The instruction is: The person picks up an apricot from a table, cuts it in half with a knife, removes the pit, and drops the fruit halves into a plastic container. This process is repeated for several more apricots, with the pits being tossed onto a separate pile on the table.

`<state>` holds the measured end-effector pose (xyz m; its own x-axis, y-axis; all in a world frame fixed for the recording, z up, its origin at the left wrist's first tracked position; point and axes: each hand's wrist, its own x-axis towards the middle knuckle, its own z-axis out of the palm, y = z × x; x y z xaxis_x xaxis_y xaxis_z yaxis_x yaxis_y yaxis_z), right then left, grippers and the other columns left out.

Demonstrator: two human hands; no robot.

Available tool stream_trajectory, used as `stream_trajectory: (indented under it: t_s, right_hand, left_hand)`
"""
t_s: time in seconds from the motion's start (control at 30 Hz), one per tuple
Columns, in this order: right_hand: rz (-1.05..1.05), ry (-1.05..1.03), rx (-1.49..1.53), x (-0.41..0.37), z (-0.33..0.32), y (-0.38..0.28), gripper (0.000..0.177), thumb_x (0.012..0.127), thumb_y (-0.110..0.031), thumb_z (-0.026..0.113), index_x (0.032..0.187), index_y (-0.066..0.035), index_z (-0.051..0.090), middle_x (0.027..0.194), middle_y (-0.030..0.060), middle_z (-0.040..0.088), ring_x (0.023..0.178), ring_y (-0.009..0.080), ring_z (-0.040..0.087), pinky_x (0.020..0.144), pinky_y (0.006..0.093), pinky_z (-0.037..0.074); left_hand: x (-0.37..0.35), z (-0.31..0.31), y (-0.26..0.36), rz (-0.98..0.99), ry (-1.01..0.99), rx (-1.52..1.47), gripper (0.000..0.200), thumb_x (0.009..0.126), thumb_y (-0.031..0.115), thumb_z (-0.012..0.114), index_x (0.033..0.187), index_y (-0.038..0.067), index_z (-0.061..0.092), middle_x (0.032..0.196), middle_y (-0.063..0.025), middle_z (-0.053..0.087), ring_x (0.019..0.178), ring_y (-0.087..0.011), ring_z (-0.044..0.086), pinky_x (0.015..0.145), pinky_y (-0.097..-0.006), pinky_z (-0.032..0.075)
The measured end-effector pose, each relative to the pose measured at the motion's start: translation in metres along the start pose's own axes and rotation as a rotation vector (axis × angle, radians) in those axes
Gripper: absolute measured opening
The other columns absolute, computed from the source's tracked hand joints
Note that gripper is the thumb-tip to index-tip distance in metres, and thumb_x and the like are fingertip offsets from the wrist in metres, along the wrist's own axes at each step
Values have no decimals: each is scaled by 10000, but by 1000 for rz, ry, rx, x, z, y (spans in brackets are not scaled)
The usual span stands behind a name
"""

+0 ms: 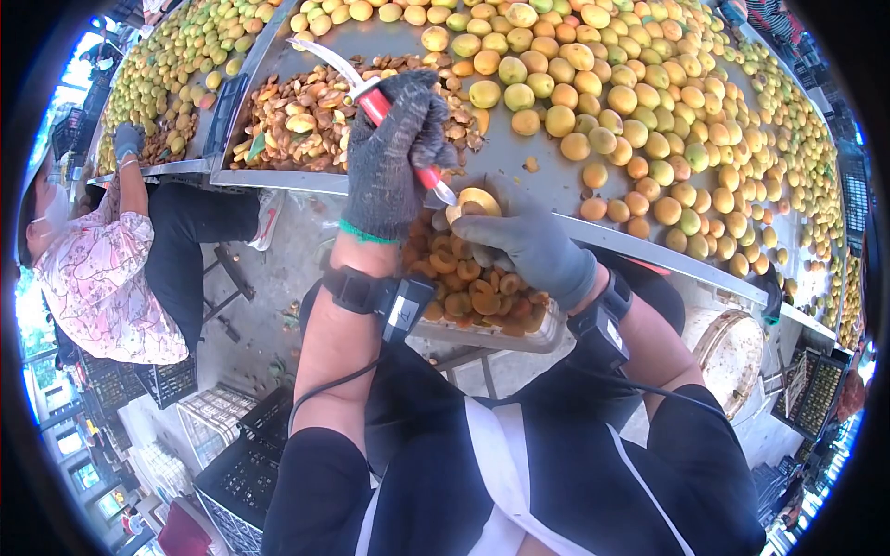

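Observation:
My left hand (385, 171), in a dark knitted glove with a green cuff, is closed round a red-handled knife (374, 104). Its curved, pale blade points up and left, while a metal tip at the handle's other end lies close to a cut apricot (480, 200). That apricot is gripped by my right hand (533, 243), which wears a grey glove. Beneath both hands stands a pale plastic crate (528, 341) filled with orange apricot halves (464, 287). A heap of brown pits and scraps (301, 116) lies on the metal table behind my left hand.
Many whole apricots (640, 102) cover the metal table (389, 39), whose raised front edge runs before me. At left sits another person (107, 287) with a gloved hand at the fruit. A round lidded bucket (728, 357) stands right; black crates (246, 463) stand lower left.

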<state>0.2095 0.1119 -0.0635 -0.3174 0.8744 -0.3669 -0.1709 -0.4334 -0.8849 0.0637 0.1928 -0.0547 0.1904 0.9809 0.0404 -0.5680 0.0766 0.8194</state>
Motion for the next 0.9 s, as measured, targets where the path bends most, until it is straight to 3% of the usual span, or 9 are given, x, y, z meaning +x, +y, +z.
stream_trajectory:
  t_s: [0.27, 0.43, 0.53, 0.6, 0.63, 0.7, 0.73, 0.8, 0.9]
  right_hand:
    - [100, -102, 135, 4, -5, 5, 290, 914, -238, 626, 1159, -95, 560, 740, -26, 558, 564, 27, 474, 464, 174, 346]
    - [98, -88, 187, 4, -6, 8, 309, 914, -266, 629, 1161, -96, 558, 663, -14, 533, 537, 29, 435, 464, 179, 324]
    - [71, -88, 230, 5, -7, 10, 321, 921, -267, 619, 1182, -94, 546, 693, -3, 553, 542, 39, 460, 474, 184, 340]
    - [16, -38, 297, 3, -2, 4, 312, 936, -247, 590, 1198, -88, 533, 721, 12, 585, 555, 63, 507, 479, 187, 351]
    - [17, -37, 298, 4, -5, 7, 312, 936, -247, 590, 1198, -88, 533, 721, 12, 585, 555, 63, 507, 479, 187, 351]
    - [73, -105, 420, 10, -11, 14, 312, 960, -216, 532, 1230, -61, 513, 841, 69, 623, 676, 126, 611, 543, 210, 447]
    - [73, -105, 420, 11, -12, 16, 312, 960, -216, 532, 1230, -61, 513, 841, 69, 623, 676, 126, 611, 543, 210, 447]
    - [41, -64, 729, 15, -10, 18, 319, 978, -192, 467, 1255, -38, 502, 973, 120, 624, 847, 179, 652, 661, 243, 524]
    - [-81, 54, 761, 25, -8, 19, 340, 994, -207, 406, 1271, -32, 498, 1104, 143, 600, 999, 199, 630, 771, 285, 540]
  left_hand:
    - [1, -9, 1, -122, -215, -223, 201, 980, 197, 543, 1095, 36, 579, 609, 2, 501, 386, -53, 374, 350, -208, 317]
    - [-4, -12, -4, -156, -250, -167, 210, 979, 208, 550, 1074, 22, 573, 628, -25, 537, 392, -69, 414, 364, -223, 359]
    - [-6, 1, -3, -49, -285, -150, 202, 977, 199, 551, 1066, 18, 571, 646, -34, 544, 416, -69, 441, 381, -238, 385]
    - [-3, 13, -9, 97, 23, -13, 197, 976, 194, 553, 1056, 15, 572, 666, -42, 550, 433, -65, 432, 395, -245, 400]
    - [-2, 10, -7, 96, 23, -13, 197, 976, 194, 553, 1056, 15, 572, 666, -42, 550, 433, -65, 432, 395, -245, 400]
    - [2, -1, 0, -25, -74, -114, 185, 975, 200, 559, 1041, 28, 580, 651, -23, 526, 434, -59, 401, 402, -234, 395]
    - [6, -7, -2, -22, -98, -161, 189, 976, 226, 564, 1024, 45, 589, 629, 8, 490, 424, -52, 363, 390, -218, 365]
    - [11, -14, -3, -57, -113, -252, 190, 979, 238, 561, 1019, 55, 593, 620, 20, 477, 420, -48, 362, 384, -213, 349]
    - [14, -19, -5, -89, -164, -363, 195, 988, 262, 545, 998, 76, 600, 609, 40, 469, 412, -42, 366, 366, -202, 312]
